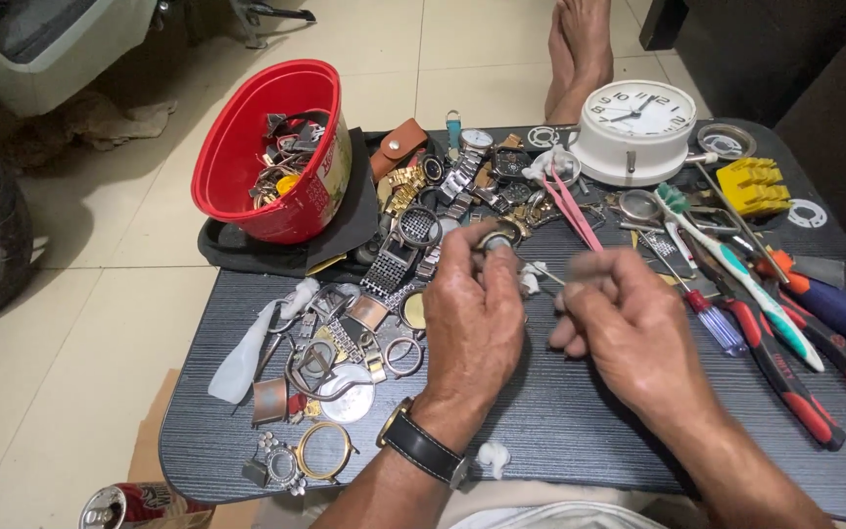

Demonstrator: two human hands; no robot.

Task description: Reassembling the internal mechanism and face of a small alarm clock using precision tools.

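Watch case (497, 236) pinched in left hand (472, 313) fingertips above tabletop (560, 411); right hand (629, 328) closed on a thin tool, blurred, just beside it.

We see a dark tabletop (560, 421) with a matt, finely ribbed grain. The tub (247, 147) is glossy red plastic. Watch bands (457, 176) and cases (325, 451) shine as polished steel and gilt metal. The pliers (785, 377) wear red rubbery grips, the tweezers (572, 208) look pink and smooth, the clock (635, 127) is white plastic, and the wrist strap (425, 451) is black leather.
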